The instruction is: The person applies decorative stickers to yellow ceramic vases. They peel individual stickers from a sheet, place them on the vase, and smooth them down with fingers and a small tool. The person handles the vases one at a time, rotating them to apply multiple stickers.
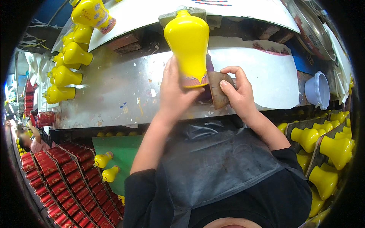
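Note:
A glossy yellow vase (pixel 188 40) lies over the metal worktop with its narrow neck pointing away from me, against a grey block (pixel 166 18). Round its near, flared end runs a reddish patterned band (pixel 194 81), partly covered by fingers. My left hand (pixel 174 91) is closed round that end from the left. In my right hand (pixel 242 92) is a flat brown scraper-like piece (pixel 219 93) with a straight edge, pinched between thumb and fingers. Its straight edge is close beside the band; whether it touches cannot be made out.
Several yellow vases (pixel 68 76) line the worktop's left side. A white sheet (pixel 254 81) with patterned strips (pixel 270 49) lies at right, near a pale blue bucket (pixel 317 91). Racks of yellow vases (pixel 336 152) stand right; stacked red cylinders (pixel 72 178) stand left, with a person (pixel 36 138) beyond.

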Available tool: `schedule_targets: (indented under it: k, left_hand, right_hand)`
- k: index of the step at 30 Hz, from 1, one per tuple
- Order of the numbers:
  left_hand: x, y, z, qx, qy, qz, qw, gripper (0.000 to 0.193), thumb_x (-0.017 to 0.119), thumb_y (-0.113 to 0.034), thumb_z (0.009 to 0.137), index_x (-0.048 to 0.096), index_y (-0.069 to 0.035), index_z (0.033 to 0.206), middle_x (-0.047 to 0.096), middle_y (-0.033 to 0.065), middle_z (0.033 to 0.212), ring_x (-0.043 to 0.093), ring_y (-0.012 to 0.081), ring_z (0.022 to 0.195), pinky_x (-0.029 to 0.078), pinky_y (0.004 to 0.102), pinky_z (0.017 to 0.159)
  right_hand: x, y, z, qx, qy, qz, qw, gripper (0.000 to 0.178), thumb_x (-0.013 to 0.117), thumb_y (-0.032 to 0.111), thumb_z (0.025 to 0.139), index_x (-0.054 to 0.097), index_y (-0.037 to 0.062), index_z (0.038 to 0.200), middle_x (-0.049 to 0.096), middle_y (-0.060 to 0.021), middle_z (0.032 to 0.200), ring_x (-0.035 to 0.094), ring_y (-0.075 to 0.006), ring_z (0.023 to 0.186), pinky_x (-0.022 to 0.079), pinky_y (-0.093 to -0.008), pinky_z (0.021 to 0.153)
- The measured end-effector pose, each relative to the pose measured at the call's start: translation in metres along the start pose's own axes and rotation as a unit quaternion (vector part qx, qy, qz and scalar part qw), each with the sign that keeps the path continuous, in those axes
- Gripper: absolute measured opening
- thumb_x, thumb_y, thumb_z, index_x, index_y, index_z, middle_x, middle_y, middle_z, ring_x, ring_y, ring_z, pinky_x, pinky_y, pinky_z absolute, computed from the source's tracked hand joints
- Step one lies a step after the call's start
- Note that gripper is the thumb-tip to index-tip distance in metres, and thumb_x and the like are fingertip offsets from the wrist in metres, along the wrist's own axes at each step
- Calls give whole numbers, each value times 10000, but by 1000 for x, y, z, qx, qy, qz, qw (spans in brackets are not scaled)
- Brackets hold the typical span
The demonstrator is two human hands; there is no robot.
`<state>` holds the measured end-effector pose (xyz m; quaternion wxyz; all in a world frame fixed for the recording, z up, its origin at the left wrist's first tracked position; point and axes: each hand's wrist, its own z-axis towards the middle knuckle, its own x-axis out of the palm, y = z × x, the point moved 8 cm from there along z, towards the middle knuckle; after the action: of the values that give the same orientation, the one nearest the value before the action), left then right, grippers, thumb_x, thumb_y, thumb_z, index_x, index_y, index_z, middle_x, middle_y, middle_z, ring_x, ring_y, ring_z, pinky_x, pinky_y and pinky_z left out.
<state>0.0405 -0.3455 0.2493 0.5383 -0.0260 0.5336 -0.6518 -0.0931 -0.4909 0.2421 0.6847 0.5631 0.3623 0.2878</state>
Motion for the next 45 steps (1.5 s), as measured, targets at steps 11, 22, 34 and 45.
schedule_targets:
  k: [11,22,34,45]
  left_hand:
    - [2,12,-1,-58,68,-63,994,1043,851,-148,750,277,-67,1617,367,249,1544,427,385,1422,345,481,1195]
    - [17,19,-3,-145,48,-245,958,881,666,-160,898,187,-125,1636,375,173,1532,475,273,1328,393,431,1144]
    - [18,23,-4,-151,46,-268,950,848,641,-135,897,206,-133,1624,382,161,1527,474,260,1320,392,417,1140]
    - [18,23,-4,-178,42,-275,944,906,685,-128,860,191,-130,1619,392,165,1511,468,283,1351,371,434,1167]
  right_hand:
    - [-3,5,10,-32,20,-53,998,299,632,202,974,613,50,1230,704,-144,1126,697,-232,1038,533,-334,903]
    - [5,-32,19,226,119,126,959,347,607,227,1046,654,14,1316,660,-106,1261,615,-163,1159,480,-306,1030]
    - [39,-15,23,135,152,-14,979,651,691,337,995,497,-17,1506,622,-186,1392,580,-252,1302,446,-378,1108]
    - [38,-24,27,121,142,41,982,622,660,334,972,530,-2,1480,706,-169,1186,681,-193,1050,540,-320,922]
